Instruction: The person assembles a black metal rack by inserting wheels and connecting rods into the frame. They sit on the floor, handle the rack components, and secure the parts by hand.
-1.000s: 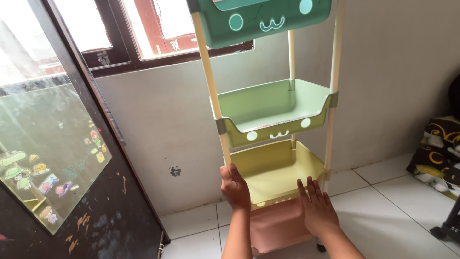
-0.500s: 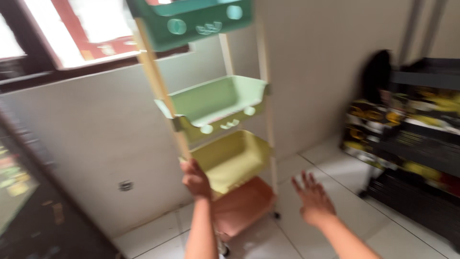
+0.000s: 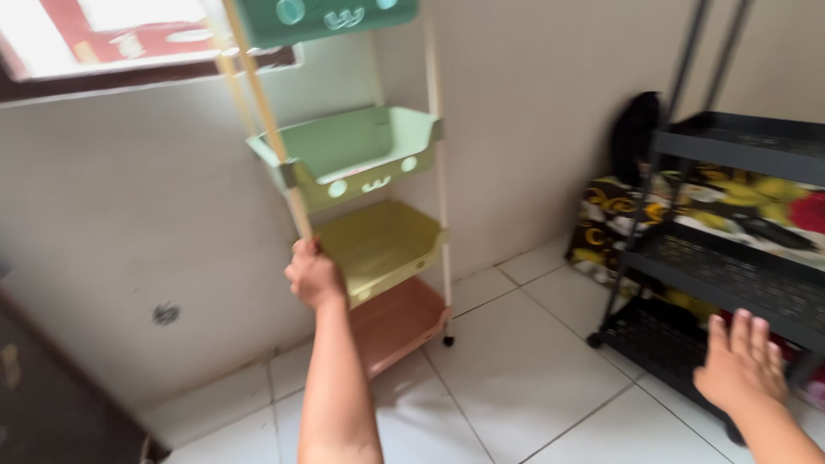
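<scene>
A tall plastic trolley rack stands against the wall with a dark green top tray [image 3: 326, 19], a light green tray [image 3: 348, 155], a yellow tray [image 3: 382, 245] and a pink bottom tray [image 3: 400, 322]. My left hand [image 3: 314, 275] is closed around its cream front-left pole [image 3: 275, 137] beside the yellow tray. My right hand [image 3: 743, 361] hangs open with fingers spread, holding nothing, near the lower shelf of a black metal trolley [image 3: 730, 266] at the right.
A white tiled floor [image 3: 516, 378] runs under both racks. A patterned black and yellow bundle [image 3: 601, 223] lies in the corner behind the black trolley. A dark-framed window [image 3: 129, 51] is at the upper left.
The view has swung to the right. My right hand has left the coloured rack and moved right toward the black trolley. My left hand keeps its hold on the pole.
</scene>
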